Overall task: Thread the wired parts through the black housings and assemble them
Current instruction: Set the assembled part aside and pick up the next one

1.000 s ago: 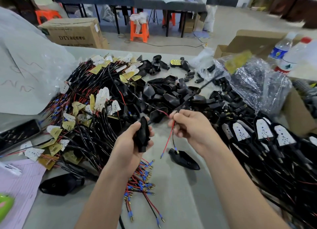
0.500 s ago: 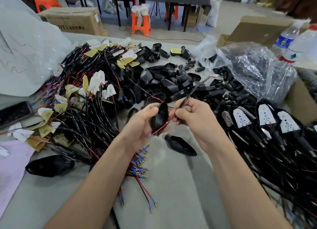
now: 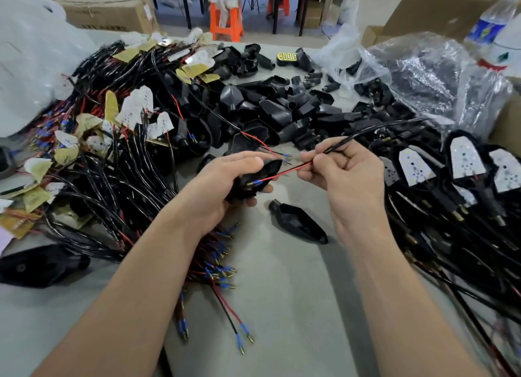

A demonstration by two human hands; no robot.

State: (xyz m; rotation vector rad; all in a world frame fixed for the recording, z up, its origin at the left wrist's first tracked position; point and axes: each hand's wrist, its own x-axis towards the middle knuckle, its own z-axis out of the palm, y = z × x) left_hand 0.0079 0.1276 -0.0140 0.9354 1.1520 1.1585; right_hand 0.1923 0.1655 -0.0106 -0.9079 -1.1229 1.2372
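Only blurred carton (image 3: pixel 110 12) print; left hand (image 3: pixel 220 193) grips housing (image 3: pixel 269 167), right hand (image 3: pixel 346 176) wire (image 3: pixel 290 170).

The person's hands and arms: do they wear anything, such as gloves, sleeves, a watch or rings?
Nothing worn is visible. The left hand and the right hand have no gloves and no rings that I can see. The left forearm and the right forearm are bare down to the picture's edge: no sleeve, watch or bracelet.

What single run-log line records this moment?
step: threading | left hand: holds black housing | right hand: pinches red wire | wire tip: at housing
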